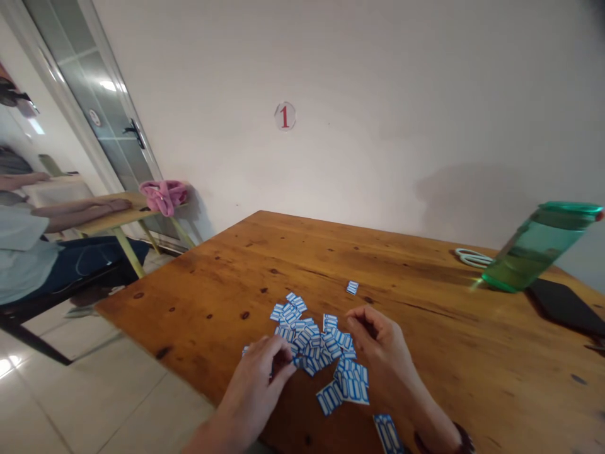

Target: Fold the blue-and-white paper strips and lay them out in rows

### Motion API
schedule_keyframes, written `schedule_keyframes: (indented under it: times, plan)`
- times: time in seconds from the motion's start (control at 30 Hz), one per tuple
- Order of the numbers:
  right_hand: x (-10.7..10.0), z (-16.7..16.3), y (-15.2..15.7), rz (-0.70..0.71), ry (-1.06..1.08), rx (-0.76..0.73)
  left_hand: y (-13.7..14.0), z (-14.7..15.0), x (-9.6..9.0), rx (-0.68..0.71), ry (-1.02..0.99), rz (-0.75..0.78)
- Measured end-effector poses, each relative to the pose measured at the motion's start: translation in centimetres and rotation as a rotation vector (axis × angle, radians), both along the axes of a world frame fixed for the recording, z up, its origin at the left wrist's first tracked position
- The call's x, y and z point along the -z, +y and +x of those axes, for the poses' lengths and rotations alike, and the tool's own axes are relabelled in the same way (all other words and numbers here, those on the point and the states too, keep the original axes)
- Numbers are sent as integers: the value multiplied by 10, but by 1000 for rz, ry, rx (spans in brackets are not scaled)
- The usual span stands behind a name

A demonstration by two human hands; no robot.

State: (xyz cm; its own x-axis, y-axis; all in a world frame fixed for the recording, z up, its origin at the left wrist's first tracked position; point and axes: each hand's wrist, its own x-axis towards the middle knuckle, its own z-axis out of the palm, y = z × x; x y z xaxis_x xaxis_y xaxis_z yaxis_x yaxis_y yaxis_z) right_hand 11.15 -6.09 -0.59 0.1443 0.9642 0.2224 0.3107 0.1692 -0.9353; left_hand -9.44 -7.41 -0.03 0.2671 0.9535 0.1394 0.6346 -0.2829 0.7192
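Observation:
A loose heap of small white label sheets [307,337] with blue-framed boxes lies on the wooden table [302,252]. At the left edge of the heap is my left hand [259,375], fingers curled and thumb bent toward them; its grip is largely hidden. My right hand [382,340] hovers just right of the heap, thumb and forefinger pinched together, with anything between them too small to make out. One single label sheet [352,287] rests apart, beyond my right hand. Another label sheet [388,434] lies near the front, by my right wrist.
On the right stand a green water bottle [539,249], a coiled white cable [472,257] and a dark flat device [564,306]. A white wall closes off the back. To the left, a person sits at another table [106,217] bearing a pink fluffy item [164,195].

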Motion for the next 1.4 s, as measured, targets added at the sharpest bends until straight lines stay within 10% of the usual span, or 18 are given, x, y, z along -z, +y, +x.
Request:
schedule_keyframes:
  times: [0.17,0.37,0.6,0.9,1.4]
  plan:
    - [-8,-5,-6,-108,231,-240,6,26,-2,-47,-559,-95]
    - [-10,-11,-9,-156,286,-454,0,48,0,-131,-667,-90]
    - [-13,-7,-9,-95,408,-245,12,23,2,-121,-452,43]
    - [-18,0,-7,-44,446,-67,12,7,9,-141,528,36]
    - [-21,-2,-6,-45,428,-55,12,8,4,-19,482,-62]
